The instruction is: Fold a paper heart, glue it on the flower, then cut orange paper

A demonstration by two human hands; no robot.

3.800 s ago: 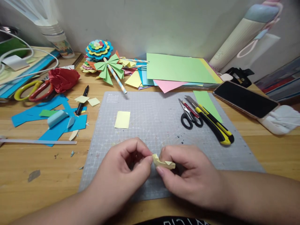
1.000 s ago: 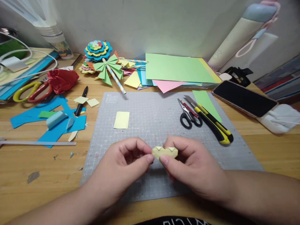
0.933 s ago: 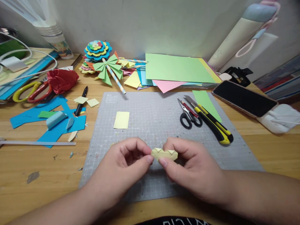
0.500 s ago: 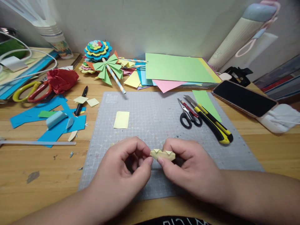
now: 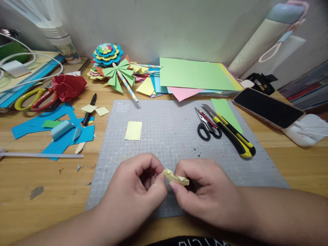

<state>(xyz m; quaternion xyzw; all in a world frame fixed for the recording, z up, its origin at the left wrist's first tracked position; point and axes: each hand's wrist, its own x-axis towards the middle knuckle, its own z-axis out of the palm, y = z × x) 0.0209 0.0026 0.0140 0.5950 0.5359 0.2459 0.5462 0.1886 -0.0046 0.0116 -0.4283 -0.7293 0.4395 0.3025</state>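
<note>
A small folded piece of pale yellow paper (image 5: 176,178) is held between my two hands over the grey cutting mat (image 5: 164,133), with small triangular flaps along its top edge. My left hand (image 5: 140,184) pinches its left end between thumb and forefinger. The thumb and forefinger of my right hand (image 5: 205,186) grip it toward the right, hiding part of its back. Beyond my left hand, a flat yellow paper rectangle (image 5: 133,130) lies on the mat.
Small black-handled scissors (image 5: 207,128) and a yellow-black utility knife (image 5: 229,133) lie on the mat's right side. A phone (image 5: 268,106) rests farther right. Coloured paper sheets (image 5: 200,73) and a paper flower (image 5: 106,53) are at the back. Blue scraps (image 5: 58,145) lie left.
The folded paper has tilted, its right end now lower than its left. My right hand has dropped slightly toward me, while both hands keep their pinch.
</note>
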